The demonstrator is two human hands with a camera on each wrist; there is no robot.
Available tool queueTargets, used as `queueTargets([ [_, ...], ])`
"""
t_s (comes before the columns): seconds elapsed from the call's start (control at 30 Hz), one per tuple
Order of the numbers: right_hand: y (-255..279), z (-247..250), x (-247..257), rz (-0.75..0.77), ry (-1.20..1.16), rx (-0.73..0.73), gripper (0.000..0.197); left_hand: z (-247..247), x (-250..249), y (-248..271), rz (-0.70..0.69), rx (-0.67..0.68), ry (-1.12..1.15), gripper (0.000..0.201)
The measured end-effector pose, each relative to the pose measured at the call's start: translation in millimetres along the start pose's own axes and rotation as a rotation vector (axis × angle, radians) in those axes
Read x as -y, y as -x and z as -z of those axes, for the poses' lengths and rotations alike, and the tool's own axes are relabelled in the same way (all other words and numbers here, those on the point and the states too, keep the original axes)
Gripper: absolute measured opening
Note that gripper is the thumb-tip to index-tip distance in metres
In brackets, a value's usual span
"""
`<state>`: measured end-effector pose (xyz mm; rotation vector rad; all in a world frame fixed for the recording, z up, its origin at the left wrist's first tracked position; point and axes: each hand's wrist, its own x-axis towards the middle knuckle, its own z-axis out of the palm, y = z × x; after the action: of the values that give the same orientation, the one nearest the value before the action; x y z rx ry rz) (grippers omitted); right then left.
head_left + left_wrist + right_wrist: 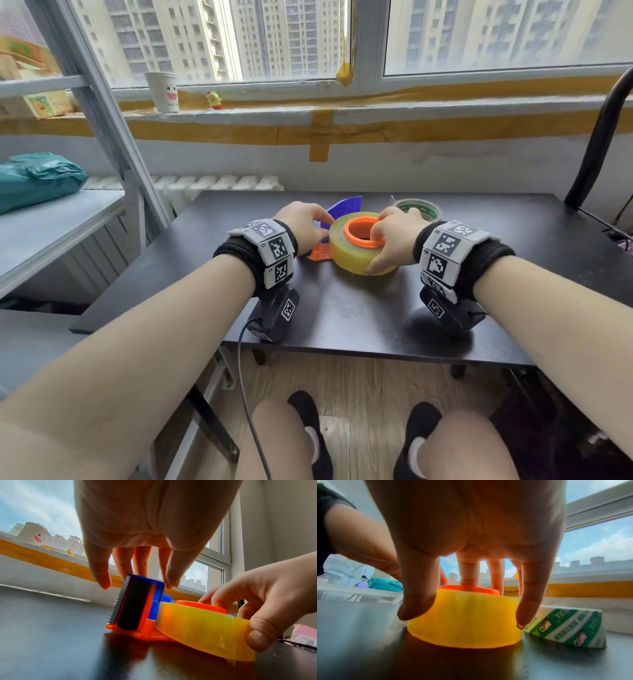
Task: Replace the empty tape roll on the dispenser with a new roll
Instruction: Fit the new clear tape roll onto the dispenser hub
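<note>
The translucent yellow tape roll (356, 250), clasped by the right hand (394, 236), should be pressed squarely onto the orange plastic dispenser's (137, 616) hub while the left hand (303, 224), fingers extended, steadies its blue guard.

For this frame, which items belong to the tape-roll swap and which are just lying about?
Part of the job:
- new tape roll, gripped by right hand
- dispenser, left hand at its blue end
- empty roll

Lying about:
- paper cup
- small toy
- teal bag
</note>
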<state>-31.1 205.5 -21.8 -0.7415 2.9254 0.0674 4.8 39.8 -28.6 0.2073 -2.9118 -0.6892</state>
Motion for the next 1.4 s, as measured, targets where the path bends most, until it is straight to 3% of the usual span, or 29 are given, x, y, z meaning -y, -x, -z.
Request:
queueTargets([
  [0.1,0,1,1,-0.01,-0.006,0.009,0.06,0,0,4,-0.024,0.027,-0.06,0.036],
  [0.23,1,3,4,-0.027,-0.003,0.008,0.062,2,-2,12,-0.017,-0.086,-0.139,0.028],
  [0.37,1,1,4,-0.034,-0.007,-0.005,0.063,3,-14,20,-0.04,0.014,-0.206,0.021],
  [0.53,1,1,6,-0.026,-0.011,-0.023,0.058,-12,-24,15,-0.005,0.123,-0.308,0.038],
  [0.7,0,2,6,-0.014,0.006,-0.036,0.056,-17,-30,10,0.053,0.122,-0.338,0.042],
  [1.1,1,0,3,-0.014,-0.011,-0.03,0.059,-12,-32,16,-0.014,0.157,-0.333,0.028],
  [1.23,1,4,1,-0.004,-0.009,-0.016,0.055,-7,-32,19,-0.019,0.196,-0.411,0.028],
  [1.4,-1,5,-6,-0.014,-0.1,-0.026,0.052,7,-28,24,0.001,0.147,-0.41,0.033],
])
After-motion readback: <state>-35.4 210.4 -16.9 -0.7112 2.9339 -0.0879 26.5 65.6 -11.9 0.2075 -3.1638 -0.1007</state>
